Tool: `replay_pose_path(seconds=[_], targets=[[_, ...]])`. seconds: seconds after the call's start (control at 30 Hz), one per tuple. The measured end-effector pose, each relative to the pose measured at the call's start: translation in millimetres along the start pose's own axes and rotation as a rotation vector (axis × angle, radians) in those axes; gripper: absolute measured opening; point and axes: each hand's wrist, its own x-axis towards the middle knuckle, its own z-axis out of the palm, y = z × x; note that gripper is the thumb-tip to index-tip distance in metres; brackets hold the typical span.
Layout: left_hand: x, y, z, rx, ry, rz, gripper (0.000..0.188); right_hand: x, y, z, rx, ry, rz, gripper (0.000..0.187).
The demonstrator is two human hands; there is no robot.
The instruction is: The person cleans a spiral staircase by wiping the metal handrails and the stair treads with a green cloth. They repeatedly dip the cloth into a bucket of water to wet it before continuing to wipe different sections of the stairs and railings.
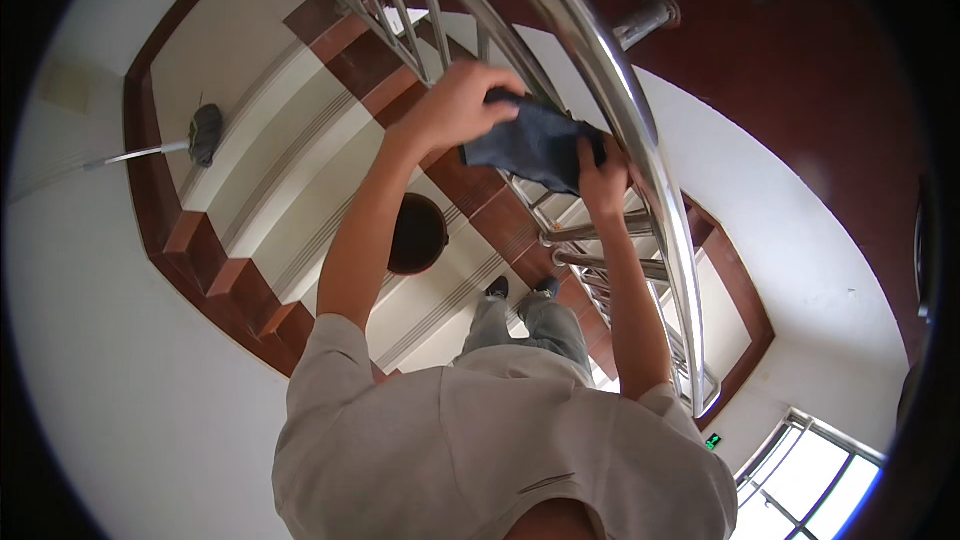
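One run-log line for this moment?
left hand: holds dark cloth | right hand: holds cloth | beside steel handrail | on stairs

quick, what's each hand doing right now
Left hand: closed, gripping the dark grey cloth.
Right hand: closed on the same cloth, beside the steel handrail.

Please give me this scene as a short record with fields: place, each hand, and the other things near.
place: staircase with white steps edged in red-brown
left hand: grips the dark cloth from above
right hand: holds the cloth's other end, close to the steel handrail
nearby: dark round bucket on a step; mop lying on the landing
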Motion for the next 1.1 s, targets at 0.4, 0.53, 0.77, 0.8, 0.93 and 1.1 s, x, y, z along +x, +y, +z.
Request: replay_pose_path(seconds=[0.4, 0.53, 0.77, 0.8, 0.93, 1.1], targets=[[37, -64, 67, 1.005, 0.035, 0.430, 0.076, 8, -18, 59, -0.450, -0.048, -0.370, 0.083], [86, -77, 31, 0.992, 0.063, 0.540, 0.045, 50, -37, 82, -0.469, -0.081, -0.287, 0.085], [131, -46, -23, 1.149, -0.439, 0.282, 0.039, 105, -74, 109, -0.960, -0.098, -0.411, 0.090], [136, -42, -26, 1.148, -0.504, 0.239, 0.039, 110, -68, 114, -1.001, -0.036, -0.498, 0.092], [136, -41, -45, 1.090, -0.423, 0.281, 0.038, 124, -69, 123, -1.024, -0.107, -0.548, 0.079], [137, -61, -31, 1.129, -0.253, 0.496, 0.030, 134, -37, 128, -0.843, -0.061, -0.513, 0.051]])
